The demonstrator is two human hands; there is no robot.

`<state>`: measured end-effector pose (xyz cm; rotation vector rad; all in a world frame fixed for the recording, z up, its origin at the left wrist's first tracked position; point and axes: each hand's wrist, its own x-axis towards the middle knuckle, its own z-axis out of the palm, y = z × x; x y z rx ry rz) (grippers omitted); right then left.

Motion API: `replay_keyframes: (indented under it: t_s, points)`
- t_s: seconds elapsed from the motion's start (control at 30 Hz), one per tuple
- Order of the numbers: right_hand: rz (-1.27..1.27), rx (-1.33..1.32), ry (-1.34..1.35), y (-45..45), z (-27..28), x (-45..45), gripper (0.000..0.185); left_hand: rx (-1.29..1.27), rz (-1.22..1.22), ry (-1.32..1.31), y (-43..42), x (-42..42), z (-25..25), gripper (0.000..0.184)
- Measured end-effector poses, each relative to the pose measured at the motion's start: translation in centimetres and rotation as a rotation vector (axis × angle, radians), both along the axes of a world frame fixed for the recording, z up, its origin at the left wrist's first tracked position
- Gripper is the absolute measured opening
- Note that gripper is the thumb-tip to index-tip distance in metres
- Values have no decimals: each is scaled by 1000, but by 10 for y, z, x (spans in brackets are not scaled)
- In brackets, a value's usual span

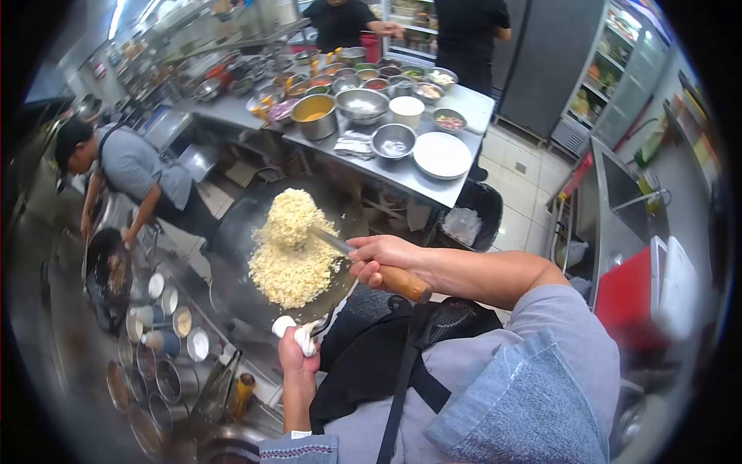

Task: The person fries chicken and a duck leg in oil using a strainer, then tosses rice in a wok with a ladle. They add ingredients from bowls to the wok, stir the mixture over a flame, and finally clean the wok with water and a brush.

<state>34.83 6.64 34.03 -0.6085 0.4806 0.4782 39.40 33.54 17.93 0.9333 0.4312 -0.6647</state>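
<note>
My right hand (384,261) is closed round the wooden handle of a metal ladle (332,240). The ladle's head is hidden in a mound of yellowish fried rice (292,267) inside a large dark wok (232,240). Below the wok, my left hand (298,357) grips a white cloth (303,337) at the wok's near edge, where part of the metal handle shows.
A steel table (464,116) beyond the wok holds bowls, a pot and stacked white plates (442,155). A co-worker (147,170) at left holds another wok (108,267). Cups, pots and a bottle stand lower left. A black bin (488,220) and a red cooler (630,290) are at right.
</note>
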Motion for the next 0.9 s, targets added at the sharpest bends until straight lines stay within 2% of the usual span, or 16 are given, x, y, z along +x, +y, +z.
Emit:
replay_keyframes:
  t_s: [0.03, 0.1, 0.17, 0.2, 0.3, 0.4, 0.43, 0.5, 0.63, 0.77, 0.9]
  points:
    - [-26, -5, 0, -8, -8, -3, 42, -6, -41, -7, -10, 10, -6, 7]
    - [-93, 30, -113, -39, -25, -8, 27, 12, -113, -23, -42, 28, -18, 8]
    - [-148, 11, -117, -54, -29, -20, 29, -17, -159, -21, -65, 37, -25, 10]
    - [-221, 5, -105, -101, -21, -25, 31, 11, -191, -14, -109, 41, -8, 10]
    - [-355, -15, -90, -149, -22, -30, 40, 10, -257, -42, -159, 56, -2, 11]
    - [-438, -11, -90, -195, -16, -26, 50, -35, -282, -71, -202, 74, 4, 5]
    - [-468, -68, -77, -207, -14, -22, 46, -37, -284, -74, -214, 79, 10, 5]
    - [-461, 14, -134, -243, -5, -8, 42, -12, -265, -96, -244, 86, 24, 4]
    - [-463, 9, -164, -308, 19, 24, 32, 2, -244, -114, -282, 105, 26, 5]
    - [-471, -198, -173, -364, 26, 64, 20, 26, -208, -141, -303, 119, 28, 6]
    - [-537, -484, -100, -408, 6, 99, 33, 44, -163, -130, -304, 122, 33, 6]
